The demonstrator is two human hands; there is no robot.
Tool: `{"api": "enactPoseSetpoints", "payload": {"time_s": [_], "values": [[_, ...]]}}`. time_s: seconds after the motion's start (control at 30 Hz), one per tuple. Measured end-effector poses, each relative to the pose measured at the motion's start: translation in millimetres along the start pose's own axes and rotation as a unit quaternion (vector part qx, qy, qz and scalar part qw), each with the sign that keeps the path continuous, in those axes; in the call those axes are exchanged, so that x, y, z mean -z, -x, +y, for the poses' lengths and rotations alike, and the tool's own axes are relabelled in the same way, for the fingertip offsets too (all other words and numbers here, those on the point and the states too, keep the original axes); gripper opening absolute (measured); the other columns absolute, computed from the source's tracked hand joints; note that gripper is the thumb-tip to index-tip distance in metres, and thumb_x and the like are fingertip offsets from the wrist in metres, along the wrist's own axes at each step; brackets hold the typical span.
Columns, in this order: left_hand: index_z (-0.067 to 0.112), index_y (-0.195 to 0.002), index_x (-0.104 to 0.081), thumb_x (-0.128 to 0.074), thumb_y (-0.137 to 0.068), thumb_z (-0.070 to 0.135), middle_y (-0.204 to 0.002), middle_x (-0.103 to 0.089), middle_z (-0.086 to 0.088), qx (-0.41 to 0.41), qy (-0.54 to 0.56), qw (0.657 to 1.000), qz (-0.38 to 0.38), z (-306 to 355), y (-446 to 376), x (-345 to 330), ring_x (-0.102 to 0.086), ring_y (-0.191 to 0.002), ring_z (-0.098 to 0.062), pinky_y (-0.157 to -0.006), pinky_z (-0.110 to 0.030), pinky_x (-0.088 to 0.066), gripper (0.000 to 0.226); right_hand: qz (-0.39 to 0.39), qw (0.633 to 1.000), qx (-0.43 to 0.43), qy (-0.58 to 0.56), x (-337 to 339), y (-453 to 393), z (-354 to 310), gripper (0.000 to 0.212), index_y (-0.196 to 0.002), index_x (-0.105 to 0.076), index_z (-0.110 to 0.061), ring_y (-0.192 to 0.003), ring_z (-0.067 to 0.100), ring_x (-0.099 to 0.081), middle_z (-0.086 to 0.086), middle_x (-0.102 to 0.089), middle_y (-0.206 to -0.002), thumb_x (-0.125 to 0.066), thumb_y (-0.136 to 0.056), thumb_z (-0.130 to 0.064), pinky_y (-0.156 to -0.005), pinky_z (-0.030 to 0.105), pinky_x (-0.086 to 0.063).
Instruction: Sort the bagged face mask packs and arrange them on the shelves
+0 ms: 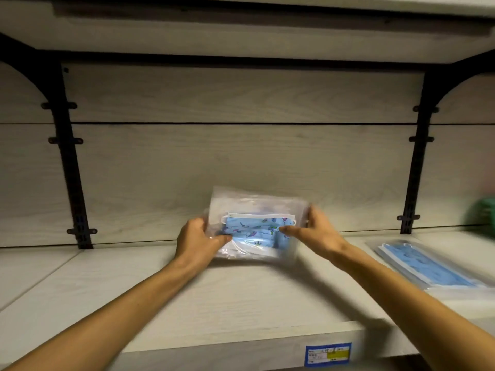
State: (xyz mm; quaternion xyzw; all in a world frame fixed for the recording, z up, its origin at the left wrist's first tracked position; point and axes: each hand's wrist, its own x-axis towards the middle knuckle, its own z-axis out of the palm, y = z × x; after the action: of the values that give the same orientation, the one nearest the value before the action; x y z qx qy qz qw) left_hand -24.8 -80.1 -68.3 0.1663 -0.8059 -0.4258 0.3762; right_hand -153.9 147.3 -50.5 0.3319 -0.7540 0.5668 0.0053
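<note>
Both hands hold one clear plastic bag of blue patterned face masks [254,228] upright near the back edge of the pale wood-grain shelf [241,298], about midway along its width and just in front of the matching back panel [241,156]. The left hand [197,242] grips the bag's left side, thumb curled over the front film and the other fingers hidden behind it; the right hand [312,231] pinches the right side, thumb lying across the front and fingers wrapped round the edge. The bag's lower edge seems to touch the shelf or sit just above it; blur makes that hard to settle. Toward the shelf's right edge a flat clear pack of plain blue face masks [428,269] lies on the board, well apart from the held bag, and a blurred green shape [482,212] sits at the far right. A blue and yellow price label [328,354] is stuck on the shelf's front edge. This looks like the placing step: the patterned pack is being set in its own spot, separate from the plain ones. The next move calls for settling it steadily so the slack film does not slump, then loosening both grips together.
</note>
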Motion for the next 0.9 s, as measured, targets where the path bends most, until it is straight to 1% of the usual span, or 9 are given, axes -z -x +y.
{"api": "enactPoseSetpoints", "payload": {"time_s": [0.1,0.2,0.27,0.4,0.5,0.57,0.63,0.77,0.9], "values": [[0.022,-0.094,-0.076,-0.087,-0.069,0.024,-0.083,-0.076,0.004,-0.094,-0.091,0.991,-0.009,33,-6,14,-0.069,-0.078,-0.017,-0.073,-0.034,-0.055,0.028,0.099,0.969,0.104,0.199,22,-6,-31,0.100,-0.153,-0.028,-0.014,-0.134,0.021,-0.043,0.007,-0.046,-0.146,-0.086,-0.073,-0.028,-0.109,0.033,-0.037],[0.027,-0.093,-0.072,-0.080,-0.068,0.031,-0.075,-0.071,0.002,-0.179,-0.179,0.967,-0.031,69,-10,31,-0.068,-0.078,-0.025,-0.065,-0.033,-0.053,0.026,0.034,0.942,0.173,0.287,25,-6,-52,0.096,-0.150,-0.037,-0.018,-0.134,0.020,-0.046,0.005,-0.049,-0.147,-0.086,-0.069,-0.031,-0.109,0.029,-0.039],[0.031,-0.095,-0.070,-0.076,-0.064,0.035,-0.076,-0.071,0.004,-0.201,-0.204,0.957,-0.034,87,-14,39,-0.068,-0.077,-0.025,-0.064,-0.033,-0.056,0.031,-0.044,0.962,0.117,0.243,20,-3,-53,0.065,-0.130,-0.058,-0.021,-0.111,0.016,-0.065,-0.004,-0.068,-0.121,-0.085,-0.072,-0.026,-0.088,0.018,-0.050],[0.031,-0.115,-0.065,-0.084,-0.059,0.051,-0.100,-0.072,0.013,-0.166,-0.071,0.983,-0.017,99,-14,41,-0.069,-0.090,-0.010,-0.078,-0.027,-0.054,0.063,-0.042,0.998,0.053,0.013,4,7,-39,0.016,-0.095,-0.076,-0.012,-0.077,0.014,-0.072,0.001,-0.078,-0.090,-0.079,-0.080,-0.009,-0.071,0.029,-0.058],[0.022,-0.133,-0.050,-0.094,-0.053,0.054,-0.112,-0.066,0.008,-0.047,0.150,0.988,-0.005,88,0,32,-0.064,-0.098,-0.001,-0.081,-0.020,-0.052,0.098,-0.025,0.996,0.024,-0.086,-6,18,-28,0.019,-0.101,-0.076,-0.014,-0.087,0.018,-0.076,0.001,-0.079,-0.096,-0.078,-0.083,-0.012,-0.076,0.032,-0.060],[0.018,-0.142,-0.041,-0.084,-0.059,0.058,-0.122,-0.062,0.006,0.012,0.196,0.980,-0.041,74,14,23,-0.060,-0.105,0.002,-0.088,-0.019,-0.049,0.102,-0.014,0.992,-0.001,-0.124,-13,25,-21,0.024,-0.106,-0.075,-0.011,-0.092,0.021,-0.076,0.002,-0.079,-0.098,-0.080,-0.083,-0.015,-0.078,0.033,-0.061],[0.017,-0.140,-0.043,-0.076,-0.071,0.053,-0.130,-0.062,-0.001,0.048,0.222,0.969,-0.094,61,29,8,-0.066,-0.107,-0.008,-0.095,-0.030,-0.053,0.085,-0.005,0.989,-0.028,-0.143,-20,31,-13,0.032,-0.110,-0.073,-0.008,-0.091,0.019,-0.076,0.002,-0.079,-0.097,-0.082,-0.080,-0.013,-0.072,0.027,-0.059],[0.016,-0.126,-0.052,-0.069,-0.095,0.026,-0.121,-0.069,-0.012,0.070,0.271,0.952,-0.122,59,39,-17,-0.074,-0.097,-0.021,-0.061,-0.030,-0.061,0.038,-0.003,0.985,-0.048,-0.163,-38,36,-8,0.052,-0.119,-0.061,-0.009,-0.094,0.020,-0.075,0.005,-0.077,-0.104,-0.077,-0.071,0.003,-0.076,0.029,-0.060],[0.017,-0.129,-0.049,-0.070,-0.093,0.034,-0.123,-0.067,-0.007,0.035,0.215,0.972,-0.091,65,25,-16,-0.066,-0.114,-0.027,-0.095,-0.048,-0.057,0.045,0.063,0.977,-0.066,-0.190,-36,27,-14,0.071,-0.122,-0.055,-0.008,-0.107,0.028,-0.067,0.011,-0.070,-0.116,-0.070,-0.052,-0.011,-0.091,0.040,-0.055]]}}
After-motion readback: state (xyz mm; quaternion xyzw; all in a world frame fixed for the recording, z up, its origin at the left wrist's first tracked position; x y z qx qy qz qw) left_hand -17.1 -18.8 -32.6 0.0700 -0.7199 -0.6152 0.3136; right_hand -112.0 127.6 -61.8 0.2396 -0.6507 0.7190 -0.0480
